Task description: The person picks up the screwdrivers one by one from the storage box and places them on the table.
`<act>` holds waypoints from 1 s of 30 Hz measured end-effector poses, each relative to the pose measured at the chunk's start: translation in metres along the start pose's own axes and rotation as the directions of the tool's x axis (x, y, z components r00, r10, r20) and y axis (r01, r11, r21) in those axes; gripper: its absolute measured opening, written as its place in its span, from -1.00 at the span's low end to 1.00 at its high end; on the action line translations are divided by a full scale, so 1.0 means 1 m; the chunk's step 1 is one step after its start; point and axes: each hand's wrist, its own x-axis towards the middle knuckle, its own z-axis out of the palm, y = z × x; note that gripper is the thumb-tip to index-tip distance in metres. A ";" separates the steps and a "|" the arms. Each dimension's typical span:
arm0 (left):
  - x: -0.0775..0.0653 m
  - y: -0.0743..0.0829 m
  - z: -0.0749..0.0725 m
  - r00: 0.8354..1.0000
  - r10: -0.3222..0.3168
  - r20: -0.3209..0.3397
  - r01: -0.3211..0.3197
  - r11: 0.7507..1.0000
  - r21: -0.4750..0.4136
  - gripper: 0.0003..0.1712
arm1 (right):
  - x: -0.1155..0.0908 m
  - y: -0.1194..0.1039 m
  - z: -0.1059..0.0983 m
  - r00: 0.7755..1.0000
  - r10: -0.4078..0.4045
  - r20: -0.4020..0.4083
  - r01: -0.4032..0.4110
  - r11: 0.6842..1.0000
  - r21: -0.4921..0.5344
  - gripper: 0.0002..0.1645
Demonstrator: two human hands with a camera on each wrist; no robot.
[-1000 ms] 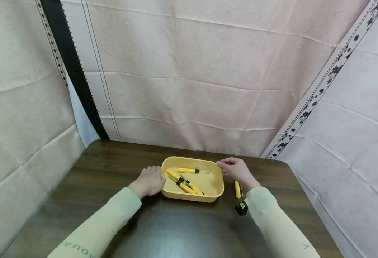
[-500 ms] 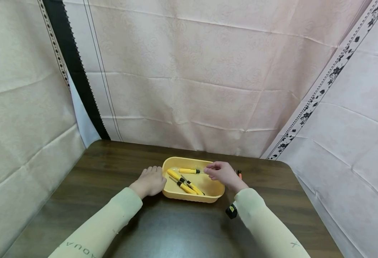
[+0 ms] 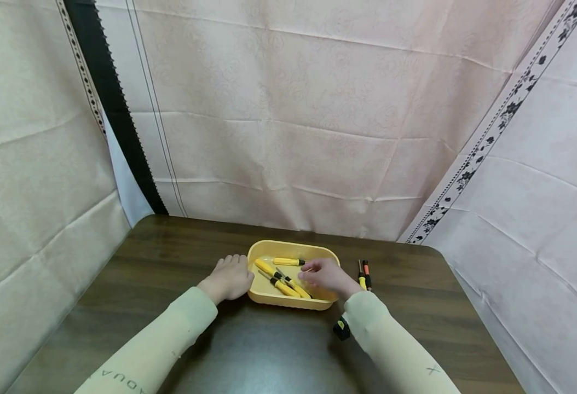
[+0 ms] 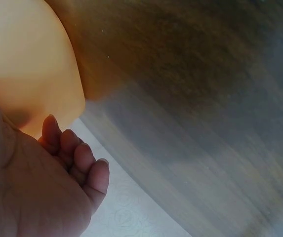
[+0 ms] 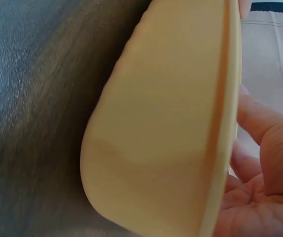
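A yellow plastic tray stands on the table with several yellow-handled screwdrivers inside. One screwdriver lies along the far side; other screwdrivers cross each other near the front. My left hand holds the tray's left rim, its bent fingers outside the wall and its thumb hidden. My right hand reaches over the right rim into the tray, fingers slightly bent, close to the screwdrivers. In the right wrist view the tray's wall partly hides those fingers, and nothing shows between them.
Right of the tray, on the dark wooden table, lie a yellow-and-black screwdriver and a red-and-black one, partly behind the right wrist. A small black device sits at the right sleeve. A pale cloth hangs behind the table.
My right hand has moved left from the tray's right rim to over its inside, uncovering the tools on the table. The left hand and the tray have hardly moved.
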 end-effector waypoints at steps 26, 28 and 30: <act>0.001 0.000 0.001 1.000 0.012 -0.004 -0.012 1.000 0.009 -0.48 | 0.006 0.002 0.014 0.998 0.031 0.051 -0.025 0.993 -0.114 -0.70; 0.000 0.001 0.000 1.000 0.006 0.000 -0.006 1.000 0.006 -0.48 | 0.007 0.003 0.015 0.998 0.023 0.052 -0.017 0.994 -0.106 -0.70; 0.000 0.001 -0.001 1.000 0.000 0.002 0.000 1.000 0.006 -0.47 | 0.009 0.004 0.017 0.999 0.012 0.048 -0.006 0.993 -0.115 -0.71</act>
